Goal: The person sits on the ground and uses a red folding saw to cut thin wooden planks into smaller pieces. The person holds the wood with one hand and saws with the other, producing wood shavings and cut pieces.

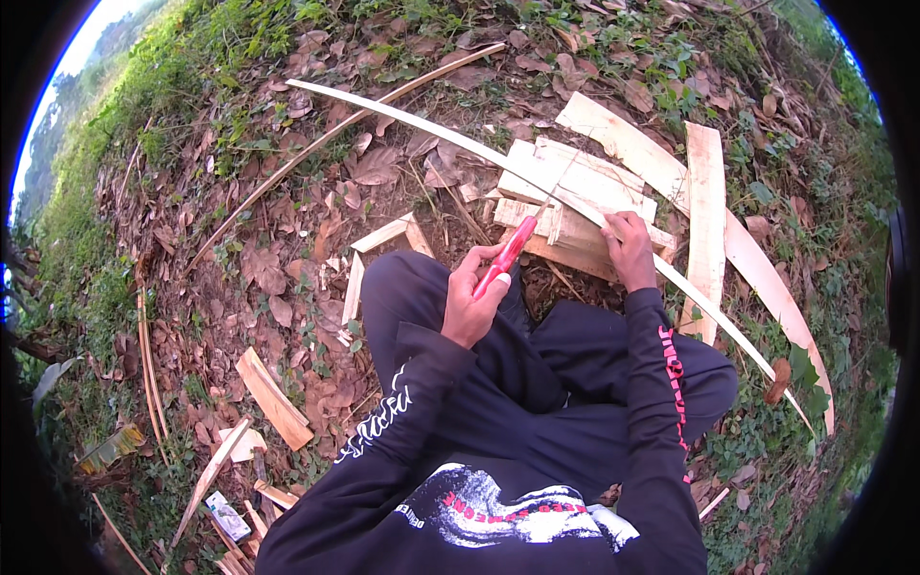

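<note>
My left hand [470,302] is closed around the red handle of a tool [510,251]. Its thin shaft points up and right toward a stack of pale boards [599,179] and crosses the edge of a long, narrow wooden strip [422,125]. That strip runs slantwise over the stack, from the far left down to the near right. My right hand [631,251] grips it with the fingers at the stack's right side. Exactly what the tool's tip touches is too fine to make out.
Wide planks [704,211] lie right of the stack, one crossing another. A second long strip [287,168] curves over dry leaves at left. A bent wood offcut [383,235] sits before my knee. Wood pieces [273,398] and a small package [228,516] lie lower left.
</note>
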Action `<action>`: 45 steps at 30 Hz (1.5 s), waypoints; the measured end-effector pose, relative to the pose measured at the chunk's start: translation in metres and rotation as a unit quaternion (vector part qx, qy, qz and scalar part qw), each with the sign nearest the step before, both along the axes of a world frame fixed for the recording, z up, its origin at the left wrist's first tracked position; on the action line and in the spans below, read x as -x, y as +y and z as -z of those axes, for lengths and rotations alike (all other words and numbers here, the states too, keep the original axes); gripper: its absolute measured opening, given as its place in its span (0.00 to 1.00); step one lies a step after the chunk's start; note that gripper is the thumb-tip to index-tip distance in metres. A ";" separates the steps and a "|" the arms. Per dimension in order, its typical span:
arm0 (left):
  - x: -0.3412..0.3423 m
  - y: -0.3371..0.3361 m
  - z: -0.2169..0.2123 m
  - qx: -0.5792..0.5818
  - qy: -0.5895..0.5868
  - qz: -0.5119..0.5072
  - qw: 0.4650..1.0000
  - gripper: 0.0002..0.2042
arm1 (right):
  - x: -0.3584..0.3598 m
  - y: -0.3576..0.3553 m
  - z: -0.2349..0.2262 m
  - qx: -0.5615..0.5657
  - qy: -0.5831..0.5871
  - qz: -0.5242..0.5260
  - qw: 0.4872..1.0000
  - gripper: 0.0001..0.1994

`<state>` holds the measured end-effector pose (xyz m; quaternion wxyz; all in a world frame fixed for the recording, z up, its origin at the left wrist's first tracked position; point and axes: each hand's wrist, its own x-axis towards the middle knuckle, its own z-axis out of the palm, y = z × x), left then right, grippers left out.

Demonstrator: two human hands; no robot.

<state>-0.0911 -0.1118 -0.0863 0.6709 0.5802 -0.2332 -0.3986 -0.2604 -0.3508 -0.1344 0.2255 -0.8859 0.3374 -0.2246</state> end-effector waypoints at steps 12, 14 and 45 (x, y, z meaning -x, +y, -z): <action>0.008 -0.001 -0.002 -0.011 -0.032 0.015 0.999 0.18 | -0.058 -0.016 0.033 0.115 0.050 0.189 0.974 0.20; 0.005 0.001 0.000 -0.007 -0.029 0.018 0.999 0.19 | -0.077 -0.018 0.027 0.042 0.157 0.219 0.962 0.23; 0.036 -0.004 0.009 -0.014 -0.056 -0.007 0.998 0.20 | -0.088 -0.029 0.022 -0.057 0.254 0.207 0.943 0.24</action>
